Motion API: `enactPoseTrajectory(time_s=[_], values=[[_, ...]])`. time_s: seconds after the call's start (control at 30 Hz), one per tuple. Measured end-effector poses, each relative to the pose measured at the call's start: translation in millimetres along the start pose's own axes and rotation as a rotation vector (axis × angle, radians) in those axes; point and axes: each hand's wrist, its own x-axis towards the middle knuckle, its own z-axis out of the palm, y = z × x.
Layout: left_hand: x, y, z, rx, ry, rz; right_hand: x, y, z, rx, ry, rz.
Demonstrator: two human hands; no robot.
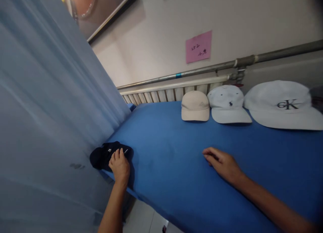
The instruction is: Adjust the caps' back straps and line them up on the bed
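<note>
My left hand (119, 165) rests on a dark navy cap (104, 155) lying at the left corner of the blue table (164, 148), fingers curled over its top. My right hand (222, 163) lies palm down on the bare blue surface, fingers stretched flat and holding nothing. At the back of the table three caps stand in a row: a beige cap (195, 106), a white cap with a small dark logo (228, 103), and a larger white cap with dark letters (284, 104).
A pale blue curtain (45, 108) hangs along the left, touching the table corner. Behind the table run a radiator (166, 94) and a metal pipe (239, 62). A pink note (199, 46) is stuck on the wall. The floor (148, 219) shows below the table edge.
</note>
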Motion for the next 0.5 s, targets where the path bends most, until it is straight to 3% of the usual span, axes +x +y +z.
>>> enactPoseTrajectory(time_s=[0.13,0.23,0.3,0.4,0.5], values=[[8.0,30.7,-34.3,-0.086,0.006,0.046,-2.4,5.9,-2.3,0.068,0.000,-0.002],[11.1,72.9,-64.1,-0.437,0.086,-0.104,-2.9,7.9,-4.4,0.179,0.004,0.058],[12.1,101.6,-73.3,-0.760,0.056,-0.272,-1.5,8.2,-7.4,0.328,0.009,0.154],[13.2,135.6,-62.7,-1.099,-0.178,-0.528,1.8,9.2,-19.6,0.558,0.069,0.221],[12.2,157.2,-30.5,-1.124,-0.502,-0.694,0.2,12.6,-43.3,0.632,0.154,0.206]])
